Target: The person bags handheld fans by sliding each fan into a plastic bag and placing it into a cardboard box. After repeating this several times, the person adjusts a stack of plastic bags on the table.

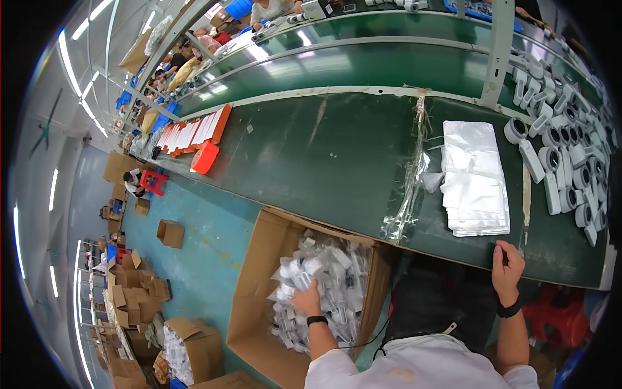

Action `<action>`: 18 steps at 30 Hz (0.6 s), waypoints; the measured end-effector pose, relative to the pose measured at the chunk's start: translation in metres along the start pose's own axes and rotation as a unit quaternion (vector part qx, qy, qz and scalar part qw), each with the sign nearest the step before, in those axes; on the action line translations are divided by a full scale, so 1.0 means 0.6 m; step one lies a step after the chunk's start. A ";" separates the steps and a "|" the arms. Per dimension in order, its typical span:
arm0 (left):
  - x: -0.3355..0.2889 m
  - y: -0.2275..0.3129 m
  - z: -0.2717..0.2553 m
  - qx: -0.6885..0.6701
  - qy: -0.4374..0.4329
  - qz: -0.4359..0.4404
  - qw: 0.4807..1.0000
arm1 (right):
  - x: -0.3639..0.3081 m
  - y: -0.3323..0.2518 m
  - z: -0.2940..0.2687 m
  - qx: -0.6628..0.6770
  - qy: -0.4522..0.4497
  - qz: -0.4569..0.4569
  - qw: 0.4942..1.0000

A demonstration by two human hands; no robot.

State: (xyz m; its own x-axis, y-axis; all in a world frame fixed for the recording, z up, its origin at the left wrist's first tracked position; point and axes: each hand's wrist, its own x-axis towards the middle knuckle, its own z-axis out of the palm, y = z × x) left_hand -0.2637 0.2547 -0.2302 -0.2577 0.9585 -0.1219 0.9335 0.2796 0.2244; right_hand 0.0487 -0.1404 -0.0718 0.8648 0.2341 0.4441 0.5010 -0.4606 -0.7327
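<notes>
My left hand point(307, 301) reaches down into a large open cardboard box point(249, 285) with its fingers closed on a white device in a clear plastic bag point(302, 280). Many similar bagged white devices point(337, 311) fill the box around it. At the near edge of the green table, my right hand point(508, 267) is loosely curled, with nothing visible in it. Just beyond that hand lies a stack of clear, flat plastic bags point(476, 181). To the right, unbagged white-and-grey handheld devices with round heads point(557, 155) are heaped on the table.
Orange boxes with white papers point(201, 129) and an orange tape roll point(205, 158) lie at the table's far left. A metal post point(497, 55) rises behind the bags. Another box of bagged goods point(194, 350) stands on the floor. A red stool point(557, 316) is at right.
</notes>
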 end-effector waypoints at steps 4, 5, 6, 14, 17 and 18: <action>0.013 0.068 0.036 0.033 -0.060 -0.037 0.997 | -0.001 0.002 0.001 -0.031 0.015 -0.013 0.999; 0.032 0.073 0.055 0.025 -0.069 -0.027 0.997 | -0.001 -0.001 0.002 -0.037 0.015 -0.016 0.999; 0.047 0.085 0.068 0.025 -0.073 -0.026 0.997 | -0.002 -0.002 0.002 -0.044 0.016 -0.018 0.999; 0.153 0.063 0.186 -0.135 -0.034 0.211 0.968 | 0.002 -0.008 0.015 -0.065 0.018 -0.028 0.997; 0.141 0.044 0.175 -0.185 0.001 0.186 0.965 | 0.000 -0.003 0.014 -0.075 0.023 -0.028 0.997; 0.138 0.035 0.164 -0.183 0.002 0.186 0.965 | -0.001 0.000 0.014 -0.079 0.018 -0.024 0.996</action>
State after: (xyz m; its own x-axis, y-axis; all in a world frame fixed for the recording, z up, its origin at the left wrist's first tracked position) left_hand -0.2409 0.3346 -0.3305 0.0774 0.9964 0.0359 0.8109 -0.0838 0.5791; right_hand 0.0486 -0.1333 -0.0764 0.8363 0.2295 0.4980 0.5287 -0.5784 -0.6212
